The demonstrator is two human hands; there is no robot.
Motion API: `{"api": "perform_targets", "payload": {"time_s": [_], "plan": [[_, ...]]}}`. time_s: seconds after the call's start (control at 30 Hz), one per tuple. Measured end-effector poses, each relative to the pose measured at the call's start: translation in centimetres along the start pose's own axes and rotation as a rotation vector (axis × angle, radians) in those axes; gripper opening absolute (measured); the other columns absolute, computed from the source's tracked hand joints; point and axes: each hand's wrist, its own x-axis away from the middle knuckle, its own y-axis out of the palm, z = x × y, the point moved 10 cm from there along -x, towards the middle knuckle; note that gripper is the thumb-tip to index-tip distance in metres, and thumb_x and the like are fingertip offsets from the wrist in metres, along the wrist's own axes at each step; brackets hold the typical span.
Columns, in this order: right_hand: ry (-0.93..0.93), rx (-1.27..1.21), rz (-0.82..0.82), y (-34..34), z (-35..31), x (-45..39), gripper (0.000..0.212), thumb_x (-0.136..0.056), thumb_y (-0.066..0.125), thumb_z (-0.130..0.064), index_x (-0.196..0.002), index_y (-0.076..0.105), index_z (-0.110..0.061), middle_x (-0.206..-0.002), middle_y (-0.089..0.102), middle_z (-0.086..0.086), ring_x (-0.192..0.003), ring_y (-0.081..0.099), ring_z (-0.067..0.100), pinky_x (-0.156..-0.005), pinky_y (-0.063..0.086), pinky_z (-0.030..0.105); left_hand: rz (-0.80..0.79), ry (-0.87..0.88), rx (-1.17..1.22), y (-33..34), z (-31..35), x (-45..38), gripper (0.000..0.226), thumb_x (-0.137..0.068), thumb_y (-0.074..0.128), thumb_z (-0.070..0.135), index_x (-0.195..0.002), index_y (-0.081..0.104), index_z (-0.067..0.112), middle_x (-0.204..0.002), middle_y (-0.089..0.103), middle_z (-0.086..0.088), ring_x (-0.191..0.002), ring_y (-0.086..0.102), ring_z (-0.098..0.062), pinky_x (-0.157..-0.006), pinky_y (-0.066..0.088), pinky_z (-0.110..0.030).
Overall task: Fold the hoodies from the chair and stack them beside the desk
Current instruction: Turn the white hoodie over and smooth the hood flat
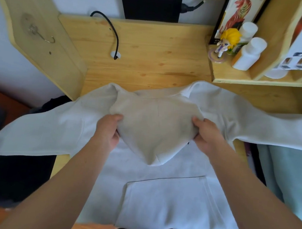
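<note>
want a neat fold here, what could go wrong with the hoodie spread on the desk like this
1. Both sleeves of the white hoodie hang past the desk edges; their weight could drag it crooked.
2. The left hand and right hand grip only the hood, so the body below may bunch.
3. The right sleeve lies near the shelf with the figurine; a swing could topple it.

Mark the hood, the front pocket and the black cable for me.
hood [154,125], head view, middle of the beige lining, between the two hands.
front pocket [165,202], head view, centre of the pouch panel on the hoodie's front.
black cable [115,35], head view, the curved run above the desk's grommet hole.
</note>
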Motion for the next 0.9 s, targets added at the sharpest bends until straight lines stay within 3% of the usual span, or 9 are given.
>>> {"api": "perform_targets", "payload": {"time_s": [0.1,0.2,0.3,0.43,0.5,0.57,0.63,0.73,0.9], "plan": [[-0.113,-0.054,-0.112,-0.1,-1.9,1.0,0.025,-0.101,0.046,0.003,-0.119,0.060,-0.006,-0.110,0.072,0.010,-0.099,0.070,0.022,-0.081,0.059,0.035,-0.055,0.164,0.059,-0.3,1.6,0.9,0.016,-0.094,0.067,0.005,-0.089,0.057,0.016,-0.106,0.071,-0.008,-0.100,0.068,-0.026,-0.085,0.055,-0.041],[-0.058,0.184,0.151,-4.1,0.6,-0.3,0.039,-0.090,0.046,0.013,-0.121,0.059,-0.007,-0.102,0.067,0.008,-0.094,0.063,0.025,-0.076,0.054,0.033,-0.073,0.111,-0.176,-0.6,-2.0,1.3,0.011,-0.092,0.068,0.001,-0.100,0.067,0.008,-0.103,0.073,-0.011,-0.086,0.072,-0.025,-0.071,0.058,-0.034],[0.008,0.509,0.476,-7.2,3.0,0.9,0.062,-0.078,0.059,-0.014,-0.138,0.045,-0.018,-0.124,0.053,0.011,-0.106,0.058,0.030,-0.094,0.052,0.043,0.047,-0.078,-0.301,-2.9,-7.1,1.3,0.011,-0.094,0.070,0.017,-0.086,0.062,0.015,-0.090,0.063,-0.015,-0.070,0.058,-0.023,-0.060,0.045,-0.031],[0.054,0.648,0.326,-3.9,6.7,3.5,0.074,-0.072,0.065,-0.019,-0.137,0.033,-0.031,-0.124,0.055,0.009,-0.106,0.060,0.035,-0.085,0.058,0.050,0.084,-0.077,-0.219,-3.2,-8.2,1.7,0.009,-0.097,0.066,0.014,-0.089,0.063,0.015,-0.088,0.070,-0.003,-0.079,0.062,-0.019,-0.073,0.052,-0.031],[0.047,0.701,0.265,-3.7,7.4,3.9,0.079,-0.078,0.058,-0.005,-0.145,0.027,-0.033,-0.125,0.056,0.012,-0.102,0.060,0.036,-0.080,0.057,0.044,0.142,0.050,-0.257,-3.4,-6.4,1.7,0.009,-0.095,0.066,0.009,-0.089,0.062,0.014,-0.084,0.071,-0.002,-0.075,0.065,-0.020,-0.065,0.054,-0.028],[-0.019,0.894,0.300,-4.4,6.4,4.7,0.089,-0.082,0.052,0.001,-0.156,0.014,-0.029,-0.137,0.040,0.013,-0.113,0.051,0.038,-0.090,0.048,0.039,0.267,0.235,-0.463,-4.2,-3.8,2.2,0.017,-0.091,0.068,0.007,-0.106,0.061,0.011,-0.105,0.068,-0.018,-0.093,0.067,-0.036,-0.077,0.056,-0.040],[-0.306,1.195,0.365,-2.9,3.7,6.5,0.094,-0.078,0.051,0.003,-0.158,0.011,-0.024,-0.149,0.025,0.012,-0.130,0.034,0.038,-0.107,0.037,0.043,0.390,0.506,-0.909,-3.0,-1.4,4.2,0.036,-0.089,0.066,0.010,-0.124,0.058,0.006,-0.124,0.057,-0.025,-0.114,0.056,-0.044,-0.094,0.048,-0.048],[-0.842,1.422,0.203,3.6,1.7,7.6,0.076,-0.084,0.057,-0.011,-0.155,0.029,-0.017,-0.158,0.025,0.015,-0.143,0.022,0.038,-0.116,0.031,0.052,0.126,1.034,-1.423,6.4,-2.6,8.2,0.052,-0.090,0.054,0.029,-0.138,0.056,0.012,-0.144,0.049,-0.021,-0.135,0.043,-0.042,-0.112,0.039,-0.052],[-0.833,1.829,0.013,5.1,4.0,0.6,0.069,-0.097,0.029,-0.058,-0.159,0.023,-0.029,-0.169,0.008,0.006,-0.154,0.003,0.037,-0.123,0.008,0.056,0.110,0.937,-1.722,9.7,-8.2,3.7,0.061,-0.100,0.040,0.057,-0.155,0.041,0.033,-0.167,0.025,-0.008,-0.155,0.014,-0.042,-0.123,0.011,-0.060]]}}
